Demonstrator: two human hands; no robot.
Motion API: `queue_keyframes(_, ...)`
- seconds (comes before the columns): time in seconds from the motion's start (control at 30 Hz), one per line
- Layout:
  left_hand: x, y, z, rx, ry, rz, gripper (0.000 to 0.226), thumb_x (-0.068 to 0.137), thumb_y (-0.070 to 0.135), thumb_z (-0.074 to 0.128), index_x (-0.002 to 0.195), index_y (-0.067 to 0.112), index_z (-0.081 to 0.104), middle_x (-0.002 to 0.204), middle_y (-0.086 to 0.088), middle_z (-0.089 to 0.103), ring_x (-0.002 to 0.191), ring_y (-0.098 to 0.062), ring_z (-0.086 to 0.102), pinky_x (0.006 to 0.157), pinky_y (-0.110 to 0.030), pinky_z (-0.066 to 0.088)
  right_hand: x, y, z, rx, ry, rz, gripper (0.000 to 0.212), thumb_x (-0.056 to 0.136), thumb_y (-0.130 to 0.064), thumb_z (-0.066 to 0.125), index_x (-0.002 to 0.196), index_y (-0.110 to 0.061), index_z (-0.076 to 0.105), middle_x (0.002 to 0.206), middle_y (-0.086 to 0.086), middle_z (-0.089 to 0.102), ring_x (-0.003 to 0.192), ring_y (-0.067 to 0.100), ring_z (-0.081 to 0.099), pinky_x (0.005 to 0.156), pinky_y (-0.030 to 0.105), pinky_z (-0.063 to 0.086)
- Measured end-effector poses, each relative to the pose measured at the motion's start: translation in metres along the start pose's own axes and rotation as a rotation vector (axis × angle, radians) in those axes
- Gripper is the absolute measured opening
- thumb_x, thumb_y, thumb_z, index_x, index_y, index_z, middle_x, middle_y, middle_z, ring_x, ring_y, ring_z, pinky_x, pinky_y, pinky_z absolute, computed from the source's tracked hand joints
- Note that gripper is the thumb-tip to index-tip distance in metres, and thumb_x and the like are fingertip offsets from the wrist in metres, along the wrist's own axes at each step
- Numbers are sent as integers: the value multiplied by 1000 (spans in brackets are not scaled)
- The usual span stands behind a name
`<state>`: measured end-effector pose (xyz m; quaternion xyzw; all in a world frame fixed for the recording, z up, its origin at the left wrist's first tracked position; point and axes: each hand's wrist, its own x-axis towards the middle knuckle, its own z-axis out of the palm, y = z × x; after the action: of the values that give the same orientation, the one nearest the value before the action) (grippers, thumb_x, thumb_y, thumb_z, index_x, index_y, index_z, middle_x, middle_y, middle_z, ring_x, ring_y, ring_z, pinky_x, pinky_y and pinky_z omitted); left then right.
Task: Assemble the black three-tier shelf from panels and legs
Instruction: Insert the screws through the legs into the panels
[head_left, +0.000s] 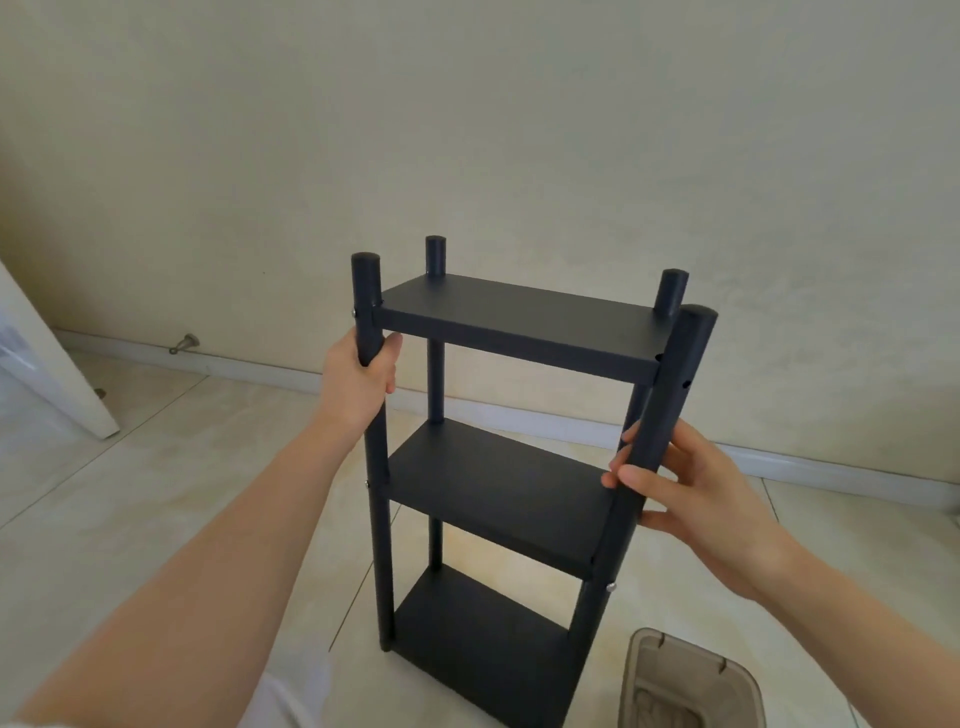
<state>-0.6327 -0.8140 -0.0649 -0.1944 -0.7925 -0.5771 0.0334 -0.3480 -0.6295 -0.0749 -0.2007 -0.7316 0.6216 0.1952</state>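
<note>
At the bottom edge, a fold of white cloth (296, 691) shows beside the left forearm. A brownish plastic bin (685, 670) sits on the tiled floor (156, 467) at lower right, just beside the foot of the shelf.

Both bare arms reach forward to the black three-tier shelf (435, 379), which stands on the floor in the middle of the view. The right hand (691, 493) wraps its fingers round the front-right leg (675, 374) between the top panel (519, 322) and the middle panel (498, 483), with the thumb on the near side of the tube. The left hand (363, 379) clenches the front-left leg (376, 457) just under the top panel. The bottom panel (478, 639) sits low between the legs. Small silver screw heads (611, 587) show on the outer sides of the front legs. All four leg tops rise above the top panel.

Farther back, a white door (47, 353) leans into view at the left, with a metal door stop (184, 344) near the baseboard (779, 457). Behind it all stands a plain cream wall (519, 130).
</note>
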Motion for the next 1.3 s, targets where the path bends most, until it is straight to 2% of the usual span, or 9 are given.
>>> queue_keyframes(0.23,2,-6,9,6,84,-9,15,105,30,50,104,15,49,76,-9,58,65,-17,56,62,-28,41,-24,-5,16,-75,-135,-39,19,93,-17,66,101,-33,60,96,0,71,97,18,71,79,29,60)
queue_keyframes(0.47,-20,-12,5,508,19,-83,17,104,16,47,110,4,36,90,-12,53,80,-37,51,68,-43,40,-29,-11,26,-89,-93,-26,19,93,-19,65,109,-26,57,97,-2,70,95,13,71,80,27,59)
queue_keyframes(0.67,-40,-14,0,552,-65,-155,36,95,10,58,122,-1,37,93,-17,58,73,-31,56,55,-35,42,-35,-6,36,-72,-65,-35,20,93,-21,67,109,-27,56,99,-3,68,99,13,69,85,26,54)
queue_keyframes(0.87,-54,-22,-3,510,-191,-116,66,95,9,63,149,10,26,121,-16,63,106,-39,64,85,-46,55,-36,-5,49,-108,-64,-34,20,92,-25,68,106,-30,56,97,-10,67,97,10,69,87,25,55)
queue_keyframes(1.03,-55,-10,0,701,-233,-108,35,97,13,58,130,4,53,122,-18,66,106,-36,65,88,-43,54,-31,-6,58,-115,-57,-13,22,92,-24,68,108,-29,54,97,-13,63,99,14,67,93,32,56)
queue_keyframes(1.1,-59,9,6,486,-298,-159,23,96,16,61,117,7,67,123,-14,69,110,-31,66,98,-41,53,-30,-6,61,-122,-63,-7,24,92,-24,69,111,-27,54,99,-13,62,101,15,66,95,34,56)
queue_keyframes(1.17,-68,34,10,-79,-515,-251,15,94,15,66,106,13,74,117,-11,74,107,-24,72,100,-40,55,-30,-6,63,-135,-77,-8,25,92,-25,69,111,-26,54,100,-13,63,102,15,66,96,34,55)
queue_keyframes(1.23,-79,52,12,-616,-718,-324,22,90,9,63,108,11,75,123,-12,72,114,-26,70,97,-38,57,-30,-4,64,-156,-68,-11,24,91,-26,69,110,-27,55,100,-13,65,101,13,67,95,31,55)
queue_keyframes(1.3,-88,59,15,-916,-793,-412,36,82,8,58,117,6,65,132,-15,66,122,-31,65,95,-39,57,-29,-3,62,-159,-21,-9,24,90,-26,71,108,-29,56,98,-14,68,96,10,68,91,26,56)
